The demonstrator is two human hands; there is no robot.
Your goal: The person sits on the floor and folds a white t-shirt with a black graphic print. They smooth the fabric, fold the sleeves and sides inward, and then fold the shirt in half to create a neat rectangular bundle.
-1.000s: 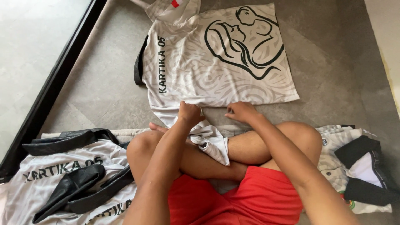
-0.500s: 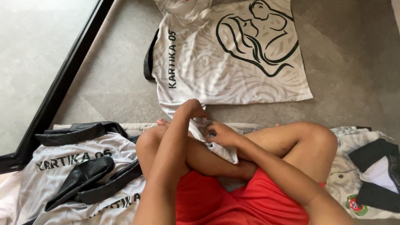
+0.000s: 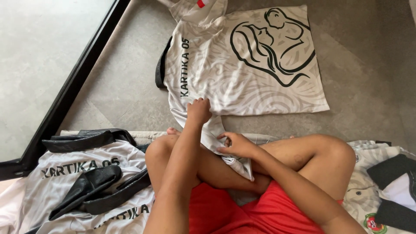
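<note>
Since a moment earlier, the right hand (image 3: 236, 145) had slid down from the shirt's hem toward the lap, and the view had drifted so the white jersey (image 3: 242, 65) sat higher in the frame. That jersey lay flat on the grey floor (image 3: 368, 52) in the upper middle, its back up, showing a dark line drawing of two figures, with its lower edge pulled over the person's crossed legs. The left hand (image 3: 198, 110) was closed in a loose fist, gripping the cloth at the hem. Lower, the right hand pinched a fold of the same cloth, fingers curled and thumb pressing, above the shin. Red shorts (image 3: 242, 214) showed at the bottom centre. At lower left lay a pile of similar white jerseys (image 3: 73, 173) with black trim; another garment (image 3: 385, 182) lay at lower right. A dark door frame (image 3: 73, 91) ran diagonally at left.
</note>
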